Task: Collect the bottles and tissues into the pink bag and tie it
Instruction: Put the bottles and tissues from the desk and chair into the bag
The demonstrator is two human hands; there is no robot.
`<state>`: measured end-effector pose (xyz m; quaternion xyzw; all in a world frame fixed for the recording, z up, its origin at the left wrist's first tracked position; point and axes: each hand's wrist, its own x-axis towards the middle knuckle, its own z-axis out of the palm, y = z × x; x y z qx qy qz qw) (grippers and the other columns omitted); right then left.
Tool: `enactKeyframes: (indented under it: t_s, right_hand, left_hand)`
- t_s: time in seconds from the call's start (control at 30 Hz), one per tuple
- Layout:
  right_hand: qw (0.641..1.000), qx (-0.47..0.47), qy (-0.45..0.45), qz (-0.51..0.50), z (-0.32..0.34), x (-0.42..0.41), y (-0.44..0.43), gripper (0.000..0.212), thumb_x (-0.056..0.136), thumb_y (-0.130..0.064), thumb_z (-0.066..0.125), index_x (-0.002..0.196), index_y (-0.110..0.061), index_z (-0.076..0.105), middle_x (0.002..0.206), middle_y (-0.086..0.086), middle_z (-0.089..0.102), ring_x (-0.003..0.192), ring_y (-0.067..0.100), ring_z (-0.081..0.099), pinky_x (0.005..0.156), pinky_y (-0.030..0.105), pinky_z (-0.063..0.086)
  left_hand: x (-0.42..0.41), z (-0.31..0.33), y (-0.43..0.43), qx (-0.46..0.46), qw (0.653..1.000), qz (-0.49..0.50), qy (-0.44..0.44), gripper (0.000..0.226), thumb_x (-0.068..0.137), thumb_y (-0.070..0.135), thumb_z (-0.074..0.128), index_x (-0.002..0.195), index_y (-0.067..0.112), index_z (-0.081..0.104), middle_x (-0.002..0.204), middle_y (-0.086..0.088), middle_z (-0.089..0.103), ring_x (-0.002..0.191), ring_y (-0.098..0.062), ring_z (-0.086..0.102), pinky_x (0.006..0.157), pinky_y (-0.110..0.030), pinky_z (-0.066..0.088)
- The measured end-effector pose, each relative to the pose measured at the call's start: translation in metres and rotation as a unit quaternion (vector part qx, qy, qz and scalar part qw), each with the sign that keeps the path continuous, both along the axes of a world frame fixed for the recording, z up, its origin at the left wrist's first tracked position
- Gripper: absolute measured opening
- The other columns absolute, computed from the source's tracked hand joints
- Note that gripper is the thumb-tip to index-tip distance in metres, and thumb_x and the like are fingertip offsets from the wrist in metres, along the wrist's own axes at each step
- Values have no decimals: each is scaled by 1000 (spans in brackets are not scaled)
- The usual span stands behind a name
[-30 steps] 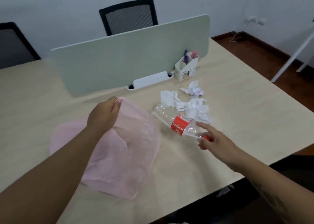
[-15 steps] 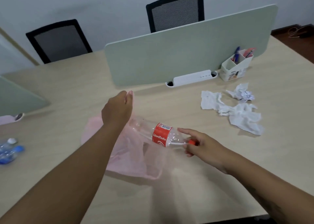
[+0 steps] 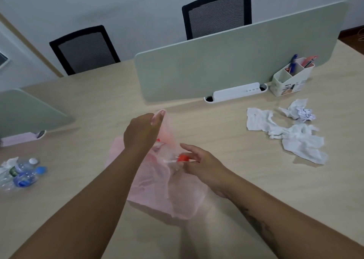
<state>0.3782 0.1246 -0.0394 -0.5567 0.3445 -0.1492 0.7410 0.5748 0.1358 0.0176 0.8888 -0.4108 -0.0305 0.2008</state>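
Note:
The pink bag (image 3: 167,192) lies on the table in the middle. My left hand (image 3: 143,131) pinches its rim and holds the mouth up. A clear bottle with a red cap (image 3: 182,158) is mostly inside the bag, its neck sticking out. My right hand (image 3: 199,164) holds the bottle at the cap end with its fingers loosely round the neck. White crumpled tissues (image 3: 291,136) lie on the table to the right. Several clear bottles with blue and white caps (image 3: 21,172) lie at the far left.
A green divider panel (image 3: 236,56) stands across the table behind the bag, with a white power strip (image 3: 236,91) at its foot. A white pen holder (image 3: 291,79) stands at the right. Two black chairs (image 3: 216,12) are behind the table. A second divider (image 3: 25,111) stands at left.
My right hand has pushed the bottle leftward into the bag; its red label is now hidden inside. My left hand has lifted the bag's rim higher. The view has swung left.

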Motion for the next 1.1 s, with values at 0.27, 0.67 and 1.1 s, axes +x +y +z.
enactKeyframes:
  t_s: [0.27, 0.67, 1.1]
  right_hand:
    - [937, -220, 228, -145, -50, -81, -83, 41, 83, -25, 72, 123, -20, 62, 122, 9, 64, 101, 18, 59, 87, 29, 46]
    - [758, -305, 562, -129, -121, -167, -183, 110, 58, -98, 33, 150, -49, -3, 163, 1, -14, 147, 42, -11, 113, 67, 3]
    - [713, -474, 474, -206, -164, -114, -172, 19, 90, -31, 47, 90, -14, 57, 91, 10, 58, 85, 34, 56, 67, 45, 46]
  left_hand:
    - [-16, -20, -8, -15, 998, -55, 1, 56, 104, 54, 31, 65, 18, 51, 62, 0, 60, 55, -16, 59, 56, -28, 39]
    - [-54, -63, -36, -6, 994, -102, 33, 54, 103, 54, 33, 74, 18, 60, 66, -4, 60, 68, -28, 57, 65, -40, 45]
    - [-59, -70, -41, -22, 995, -94, 40, 56, 103, 49, 36, 69, 9, 56, 58, -10, 55, 61, -24, 54, 60, -36, 41]
